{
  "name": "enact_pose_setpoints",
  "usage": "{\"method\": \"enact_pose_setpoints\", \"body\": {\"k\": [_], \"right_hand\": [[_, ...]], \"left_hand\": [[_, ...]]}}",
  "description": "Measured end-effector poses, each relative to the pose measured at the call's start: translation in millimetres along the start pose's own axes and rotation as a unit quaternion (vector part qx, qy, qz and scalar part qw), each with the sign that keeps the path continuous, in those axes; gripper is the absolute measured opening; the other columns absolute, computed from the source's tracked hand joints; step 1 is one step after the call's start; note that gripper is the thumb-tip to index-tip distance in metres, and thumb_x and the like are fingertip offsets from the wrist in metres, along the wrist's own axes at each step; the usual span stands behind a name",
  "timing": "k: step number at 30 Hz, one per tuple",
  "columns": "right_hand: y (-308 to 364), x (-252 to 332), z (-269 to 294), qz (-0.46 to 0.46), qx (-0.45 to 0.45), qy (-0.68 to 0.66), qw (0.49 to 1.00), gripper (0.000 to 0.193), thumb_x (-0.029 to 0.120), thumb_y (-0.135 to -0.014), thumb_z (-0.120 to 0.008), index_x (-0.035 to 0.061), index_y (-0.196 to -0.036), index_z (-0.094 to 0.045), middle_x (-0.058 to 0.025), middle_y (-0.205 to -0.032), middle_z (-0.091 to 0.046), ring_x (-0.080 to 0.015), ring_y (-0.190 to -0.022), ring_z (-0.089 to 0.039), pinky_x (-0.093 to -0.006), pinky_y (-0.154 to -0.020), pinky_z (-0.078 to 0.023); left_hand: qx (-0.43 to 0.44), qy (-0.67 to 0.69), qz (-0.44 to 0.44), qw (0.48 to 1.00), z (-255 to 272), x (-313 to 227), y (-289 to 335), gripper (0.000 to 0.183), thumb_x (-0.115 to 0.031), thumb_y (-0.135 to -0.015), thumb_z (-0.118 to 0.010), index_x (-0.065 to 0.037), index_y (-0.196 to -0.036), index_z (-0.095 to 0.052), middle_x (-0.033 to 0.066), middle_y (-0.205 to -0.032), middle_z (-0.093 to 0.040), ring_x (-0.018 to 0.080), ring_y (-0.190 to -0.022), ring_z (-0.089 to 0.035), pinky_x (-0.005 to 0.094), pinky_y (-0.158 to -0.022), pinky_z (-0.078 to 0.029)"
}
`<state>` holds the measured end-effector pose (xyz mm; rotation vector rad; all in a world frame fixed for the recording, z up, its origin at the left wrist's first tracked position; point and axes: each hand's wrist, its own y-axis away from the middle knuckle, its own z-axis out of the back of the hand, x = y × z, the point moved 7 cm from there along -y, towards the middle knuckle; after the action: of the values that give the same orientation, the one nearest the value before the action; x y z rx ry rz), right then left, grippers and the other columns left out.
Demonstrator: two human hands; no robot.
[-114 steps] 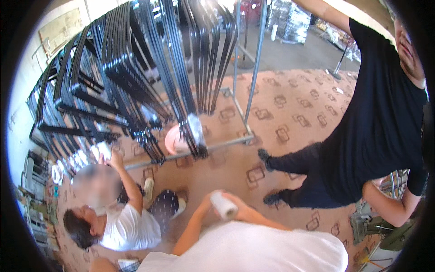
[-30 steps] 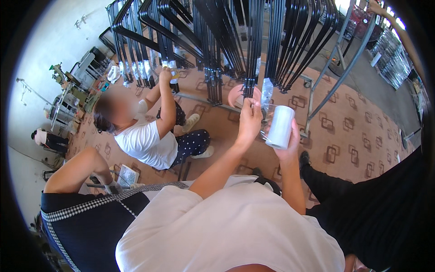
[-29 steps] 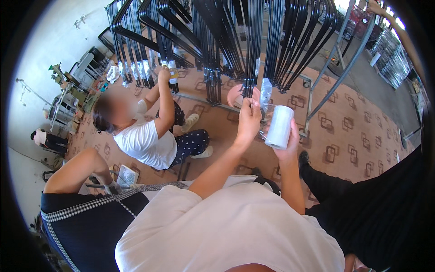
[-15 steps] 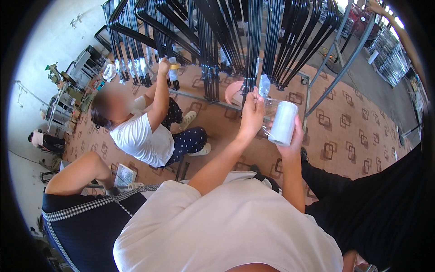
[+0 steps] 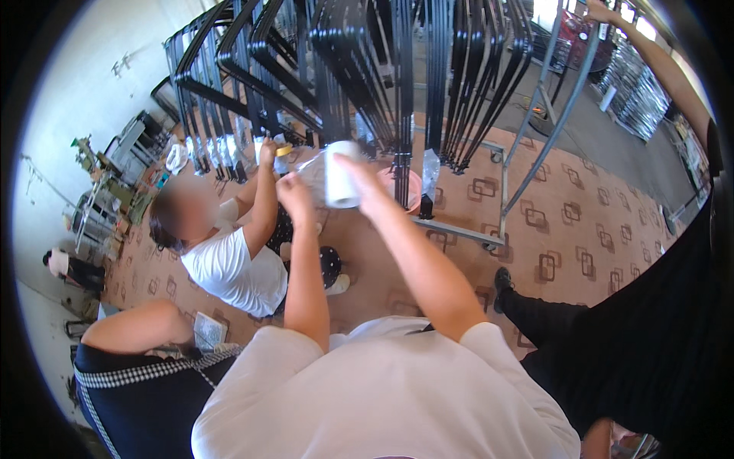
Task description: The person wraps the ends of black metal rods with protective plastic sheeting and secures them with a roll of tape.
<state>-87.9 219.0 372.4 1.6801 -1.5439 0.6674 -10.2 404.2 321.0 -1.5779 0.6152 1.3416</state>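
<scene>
My right hand [image 5: 358, 177] grips a white roll of clear plastic film [image 5: 341, 195], held upright in front of the black tubes. To its left, my left hand [image 5: 294, 193] is closed at the loose end of the film, and a thin see-through stretch [image 5: 312, 170] spans from it to the roll. Black bent metal tubes [image 5: 417, 92] hang in a dense row ahead of both hands. Clear film wraps the lower end of one tube [image 5: 430, 174], right of my hands. Where the film's end lies within my left fingers is hidden.
At left a co-worker in a white shirt [image 5: 237, 268] crouches, a hand [image 5: 267, 151] at the tubes beside a yellow tape roll [image 5: 284, 151]. A pink basin [image 5: 413, 191] stands under the wheeled grey metal rack [image 5: 466, 233]. Other people are close on both sides.
Both my hands and the film roll have moved left, away from the wrapped tube end. My view has shifted a little, and the co-worker still crouches at the left.
</scene>
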Motion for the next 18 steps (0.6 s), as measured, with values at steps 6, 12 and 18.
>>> {"method": "enact_pose_setpoints", "body": {"k": [6, 12, 18], "right_hand": [[34.7, -6.0, 43.6, -0.005, 0.024, -0.042, 0.999, 0.041, 0.029, -0.068, -0.067, 0.0028, -0.095, -0.053, -0.0067, -0.079, -0.058, -0.0158, -0.066, -0.057, -0.0285, -0.058, -0.046], [117.3, -12.5, 128.7, -0.033, -0.033, -0.129, 0.991, 0.038, 0.025, -0.074, -0.060, 0.0028, -0.102, -0.047, -0.0075, -0.083, -0.056, -0.0190, -0.074, -0.057, -0.0325, -0.066, -0.047], [134.3, 14.0, 121.6, 0.067, 0.002, -0.109, 0.992, 0.041, 0.024, -0.075, -0.058, 0.0019, -0.106, -0.044, -0.0095, -0.085, -0.055, -0.0226, -0.076, -0.057, -0.0353, -0.068, -0.048]], "left_hand": [[0.087, 0.136, 0.129, 0.978, -11.1, -80.3, 82.2, 0.015, -0.017, -0.086, -0.042, -0.003, -0.080, -0.044, 0.0011, -0.063, -0.042, 0.0083, -0.056, -0.039, 0.0223, -0.052, -0.036], [0.229, 0.147, 0.144, 0.951, -65.6, -65.5, 158.4, 0.015, -0.021, -0.088, -0.042, -0.006, -0.082, -0.043, -0.0023, -0.061, -0.039, 0.0053, -0.048, -0.033, 0.0206, -0.043, -0.028], [0.276, 0.158, 0.145, 0.937, -83.2, -70.2, 167.7, 0.012, -0.021, -0.087, -0.044, -0.010, -0.080, -0.043, -0.0060, -0.053, -0.034, 0.0035, -0.039, -0.029, 0.0180, -0.033, -0.021]]}}
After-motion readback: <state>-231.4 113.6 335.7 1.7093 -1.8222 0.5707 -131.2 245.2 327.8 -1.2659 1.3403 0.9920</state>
